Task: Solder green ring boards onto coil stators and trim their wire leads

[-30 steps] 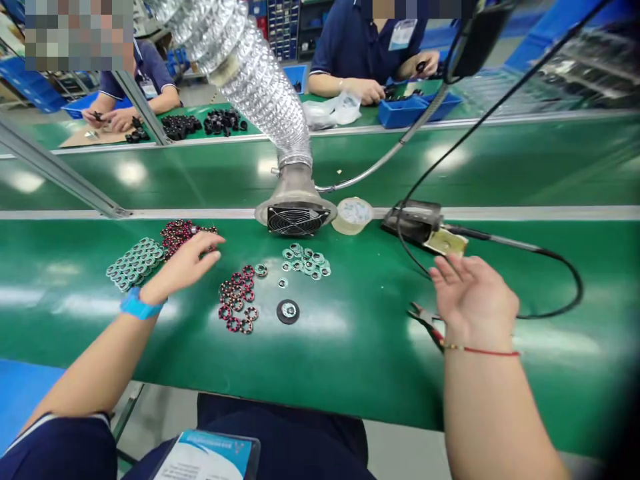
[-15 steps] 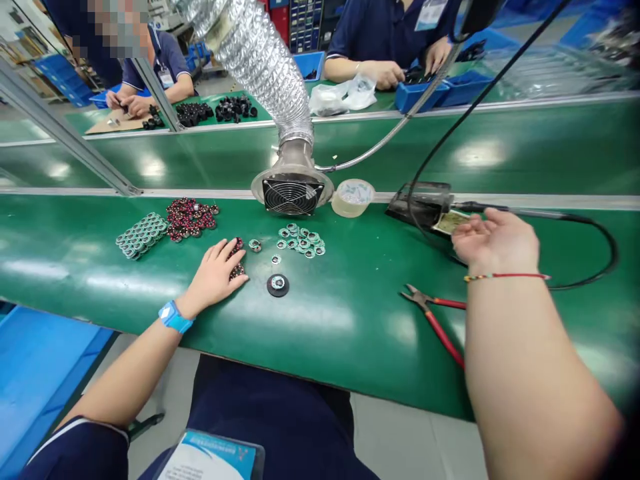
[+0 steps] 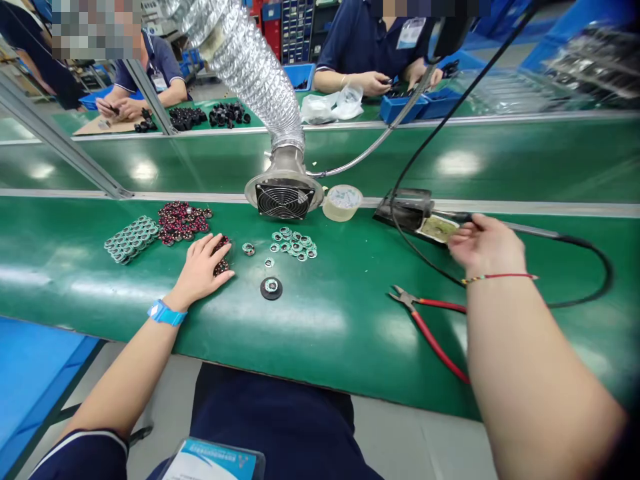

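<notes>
My left hand (image 3: 201, 268) lies with its fingers spread over a cluster of small red-and-black rings (image 3: 221, 267), covering most of them. My right hand (image 3: 493, 248) pinches the handle of a soldering iron (image 3: 535, 231), whose front end sits in its stand (image 3: 413, 203); the hand hides part of the grip. A yellowish sponge (image 3: 440, 229) is in the stand's tray. Between the hands, a small round green board (image 3: 271, 285) rests on a black disc (image 3: 271, 297). Beside the left fingertips sits one ring with a green board (image 3: 249, 249) on it.
Loose green boards (image 3: 295, 245) lie below a fume fan (image 3: 284, 200). A tape roll (image 3: 343, 203) stands beside it. Red-handled cutters (image 3: 430, 327) lie near the right forearm. At left are stacked green boards (image 3: 131, 240) and a red ring pile (image 3: 183, 222). Co-workers sit across the bench.
My left hand has come down from near the ring pile onto the nearer ring cluster. My right hand, open before, has moved to the soldering iron and closed on its handle.
</notes>
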The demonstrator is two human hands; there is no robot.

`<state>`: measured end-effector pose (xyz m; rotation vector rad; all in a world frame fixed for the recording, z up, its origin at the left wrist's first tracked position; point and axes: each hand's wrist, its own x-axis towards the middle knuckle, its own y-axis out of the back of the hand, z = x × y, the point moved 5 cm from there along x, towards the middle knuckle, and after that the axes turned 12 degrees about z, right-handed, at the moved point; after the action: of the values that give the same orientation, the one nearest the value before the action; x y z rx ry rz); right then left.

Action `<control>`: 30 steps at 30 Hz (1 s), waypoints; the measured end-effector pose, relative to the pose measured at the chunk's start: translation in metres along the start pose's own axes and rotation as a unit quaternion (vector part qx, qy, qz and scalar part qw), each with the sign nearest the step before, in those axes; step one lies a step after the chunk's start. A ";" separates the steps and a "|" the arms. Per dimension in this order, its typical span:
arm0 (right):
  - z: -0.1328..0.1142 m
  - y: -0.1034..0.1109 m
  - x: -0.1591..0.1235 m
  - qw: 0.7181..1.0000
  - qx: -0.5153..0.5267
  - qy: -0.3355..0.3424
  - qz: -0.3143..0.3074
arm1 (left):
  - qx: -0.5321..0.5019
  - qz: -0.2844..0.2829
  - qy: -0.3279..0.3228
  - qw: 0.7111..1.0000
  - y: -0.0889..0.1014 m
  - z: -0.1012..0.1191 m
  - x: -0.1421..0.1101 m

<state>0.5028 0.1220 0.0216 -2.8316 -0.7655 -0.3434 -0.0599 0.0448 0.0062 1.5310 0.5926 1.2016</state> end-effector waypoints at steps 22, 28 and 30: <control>-0.066 -0.059 -0.343 0.819 -0.153 0.215 -0.509 | -0.304 -0.104 -0.036 0.946 -0.015 0.080 0.018; -0.056 -0.056 -0.343 0.842 -0.159 0.199 -0.476 | -0.292 -0.086 -0.040 0.952 -0.016 0.081 0.014; -0.055 -0.056 -0.344 0.840 -0.163 0.202 -0.477 | -0.301 -0.084 -0.043 0.949 -0.015 0.081 0.014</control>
<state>0.1759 -0.0055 -0.0122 -2.2205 -2.0991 -1.2488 0.0213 0.0269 0.0028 0.9857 0.2525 1.0516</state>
